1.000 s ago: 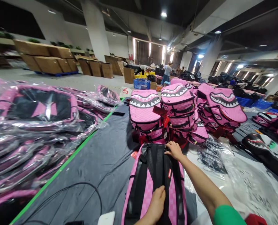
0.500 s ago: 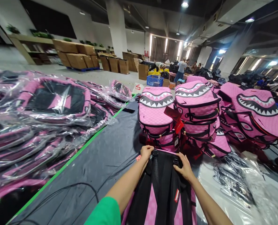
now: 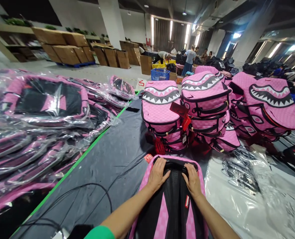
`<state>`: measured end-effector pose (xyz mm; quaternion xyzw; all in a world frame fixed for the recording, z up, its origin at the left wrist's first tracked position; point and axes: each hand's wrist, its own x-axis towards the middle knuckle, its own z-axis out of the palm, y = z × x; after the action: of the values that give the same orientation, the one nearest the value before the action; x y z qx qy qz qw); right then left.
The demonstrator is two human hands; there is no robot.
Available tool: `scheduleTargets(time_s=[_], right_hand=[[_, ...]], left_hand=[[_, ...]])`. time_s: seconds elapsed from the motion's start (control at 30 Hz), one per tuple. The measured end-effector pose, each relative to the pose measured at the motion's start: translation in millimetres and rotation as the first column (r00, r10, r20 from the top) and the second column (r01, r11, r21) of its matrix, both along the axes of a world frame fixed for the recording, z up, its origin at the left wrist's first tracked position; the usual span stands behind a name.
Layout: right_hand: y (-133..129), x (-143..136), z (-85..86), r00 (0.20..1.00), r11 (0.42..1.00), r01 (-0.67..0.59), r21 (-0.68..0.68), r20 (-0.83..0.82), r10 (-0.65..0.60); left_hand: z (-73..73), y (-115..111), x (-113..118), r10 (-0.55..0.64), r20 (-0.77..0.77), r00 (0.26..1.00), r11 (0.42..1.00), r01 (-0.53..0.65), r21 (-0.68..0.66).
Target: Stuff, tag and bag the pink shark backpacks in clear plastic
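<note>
In front of me lies a pink and black backpack (image 3: 163,212), its back panel and shoulder straps facing up and its pink rim toward the far side. My left hand (image 3: 158,175) is on the upper left of the panel, fingers curled at the black strap top and thumb out toward the middle. On the upper right, my right hand (image 3: 192,179) has its fingers bent over the other strap top. The fingertips of both hands are partly hidden. A red tag (image 3: 148,158) shows beside the backpack's top left corner.
Stacked pink shark-mouth backpacks (image 3: 161,103) stand beyond. Plastic-wrapped backpacks (image 3: 50,103) are piled at left, past a green edge line (image 3: 85,152). Clear plastic bags (image 3: 239,186) lie at right. A black cable (image 3: 87,184) and a phone (image 3: 132,109) rest on the grey table cover (image 3: 112,159).
The backpack's pink top rim has come into view beyond my hands. Both hands have shifted from its top edge onto the strap tops. My view has tilted down slightly.
</note>
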<state>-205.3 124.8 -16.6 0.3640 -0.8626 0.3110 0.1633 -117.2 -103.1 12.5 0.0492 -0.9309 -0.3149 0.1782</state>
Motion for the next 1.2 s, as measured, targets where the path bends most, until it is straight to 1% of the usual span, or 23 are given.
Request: scheduleTargets(time_s=[0.07,0.13,0.17,0.23,0.3,0.37,0.43,0.47,0.53,0.6,0.67,0.73,0.8,0.9,0.97,1.03,1.1,1.2], right_hand=[[7.7,9.2,-4.8,1.0,0.999,0.0,0.046,0.003,0.0],[12.0,11.9,-8.6,0.999,0.996,-0.016,0.086,0.036,0.013],[12.1,10.1,-10.4,0.998,0.993,-0.025,0.111,0.065,0.018],[7.8,-1.0,-13.6,0.987,0.981,-0.035,0.188,0.159,0.005],[-1.0,-21.5,-16.8,0.96,0.958,-0.038,0.283,0.277,-0.043],[-11.3,-46.7,-19.8,0.928,0.938,-0.04,0.344,0.36,-0.092],[-20.1,-68.8,-22.7,0.918,0.933,-0.029,0.359,0.38,-0.117],[-23.7,-76.4,-24.4,0.92,0.934,-0.019,0.357,0.373,-0.124],[-29.5,-83.5,-29.0,0.925,0.932,0.013,0.361,0.349,-0.149],[-34.9,-81.6,-35.2,0.932,0.928,0.061,0.367,0.311,-0.184],[-40.0,-75.3,-41.5,0.939,0.924,0.109,0.366,0.267,-0.216],[-43.4,-67.7,-44.8,0.947,0.925,0.133,0.355,0.23,-0.225],[-42.5,-61.1,-42.5,0.959,0.933,0.122,0.338,0.203,-0.199],[-31.3,-59.7,-28.4,0.978,0.95,0.066,0.304,0.168,-0.121],[-20.7,-70.4,-16.6,0.978,0.952,0.048,0.302,0.181,-0.107],[-13.5,-91.7,-9.0,0.959,0.941,0.047,0.334,0.249,-0.137],[-13.1,-119.3,-8.7,0.925,0.926,0.033,0.377,0.339,-0.171],[-22.3,-158.2,-17.0,0.887,0.924,0.0,0.382,0.427,-0.177]], left_hand=[[-19.8,6.2,10.2,-0.004,0.023,1.0,0.999,0.005,-0.032],[-36.0,8.4,12.6,-0.009,0.061,0.998,0.998,0.012,-0.058],[-42.0,7.8,9.7,-0.013,0.086,0.996,0.997,0.019,-0.069],[-49.6,3.2,-5.0,-0.031,0.147,0.989,0.995,0.045,-0.089],[-51.8,-5.1,-29.8,-0.044,0.215,0.976,0.991,0.069,-0.112],[-49.3,-14.0,-57.1,-0.032,0.27,0.962,0.988,0.072,-0.139],[-42.8,-18.7,-76.3,-0.008,0.311,0.95,0.985,0.062,-0.163],[-38.8,-17.9,-80.2,0.0,0.328,0.945,0.984,0.059,-0.17],[-31.4,-8.3,-74.9,0.013,0.351,0.936,0.982,0.054,-0.179],[-27.2,10.7,-57.0,0.025,0.354,0.935,0.982,0.043,-0.184],[-26.5,32.7,-37.1,0.005,0.366,0.931,0.98,0.069,-0.188],[-27.7,49.5,-24.5,-0.029,0.413,0.91,0.976,0.115,-0.186],[-28.9,56.9,-21.4,-0.029,0.441,0.897,0.976,0.12,-0.18],[-30.2,55.5,-24.9,0.035,0.424,0.905,0.984,0.042,-0.171],[-32.0,53.8,-25.7,0.078,0.409,0.909,0.985,-0.007,-0.173],[-36.0,54.8,-24.1,0.124,0.392,0.911,0.981,-0.053,-0.187],[-43.0,58.0,-22.2,0.16,0.361,0.919,0.974,-0.088,-0.207],[-57.2,63.0,-23.9,0.206,0.3,0.931,0.961,-0.135,-0.239]])
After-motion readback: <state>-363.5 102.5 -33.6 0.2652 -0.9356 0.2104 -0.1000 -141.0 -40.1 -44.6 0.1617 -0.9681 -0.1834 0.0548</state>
